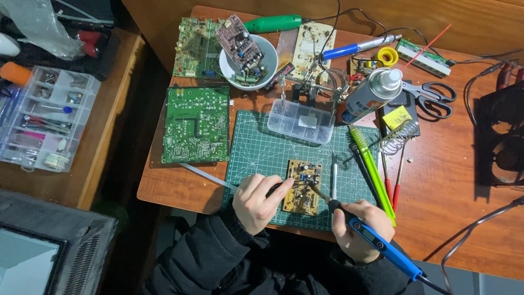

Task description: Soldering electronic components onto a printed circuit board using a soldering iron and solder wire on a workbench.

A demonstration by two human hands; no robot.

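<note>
Bench (453,180) crowded; green cutting mat (256,147) carried the small tan circuit board (303,187) near its front edge. Left hand (260,201) pinned the board; right hand (360,229) gripped the blue soldering iron (376,240), tip on it. Soldering underway, judging so; next needs a steady tip. Free room only rightward.

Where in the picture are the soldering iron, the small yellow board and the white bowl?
soldering iron (376,240), head view, on its blue handle.
small yellow board (303,186), head view, middle of its face.
white bowl (228,66), head view, on its left rim.
</note>
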